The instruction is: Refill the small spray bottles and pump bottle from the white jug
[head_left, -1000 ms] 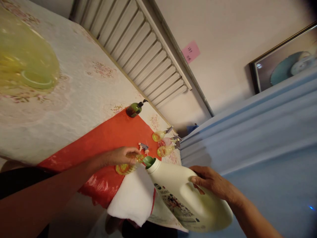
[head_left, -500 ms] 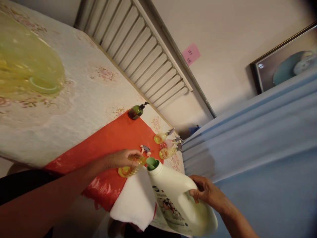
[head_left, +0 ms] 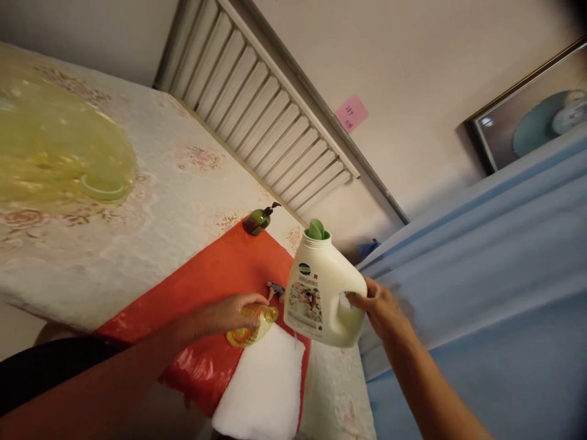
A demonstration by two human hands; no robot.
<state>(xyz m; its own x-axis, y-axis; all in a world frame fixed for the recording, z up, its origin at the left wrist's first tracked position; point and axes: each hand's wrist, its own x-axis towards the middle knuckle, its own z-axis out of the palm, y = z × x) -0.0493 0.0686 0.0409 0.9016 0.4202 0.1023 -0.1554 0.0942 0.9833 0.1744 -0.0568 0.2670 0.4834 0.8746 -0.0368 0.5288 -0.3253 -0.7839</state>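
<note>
My right hand [head_left: 378, 308] grips the handle of a large cream detergent jug [head_left: 337, 293], held roughly upright above the table's right side. Its mouth is uncapped and shows a green pour spout [head_left: 316, 230]. My left hand [head_left: 241, 313] is closed around a clear yellow bottle [head_left: 262, 327] with an open neck. Beneath that bottle are a folded white towel [head_left: 263, 385] and a red plastic sheet [head_left: 202, 281]. A grey trigger spray head [head_left: 276, 289] lies on the red sheet, partly hidden behind the jug.
A green pump bottle [head_left: 257, 221] stands at the red sheet's far corner. On the left, a yellow translucent plastic bag [head_left: 64, 153] rests on the floral tablecloth [head_left: 169, 201]. A white slatted rail [head_left: 275, 98] borders the far edge. Blue curtain fabric [head_left: 481, 293] hangs at right.
The jug has risen and turned from tilted toward the yellow bottle to nearly upright, moving away from its neck. My left hand still holds the bottle. The view has shifted slightly.
</note>
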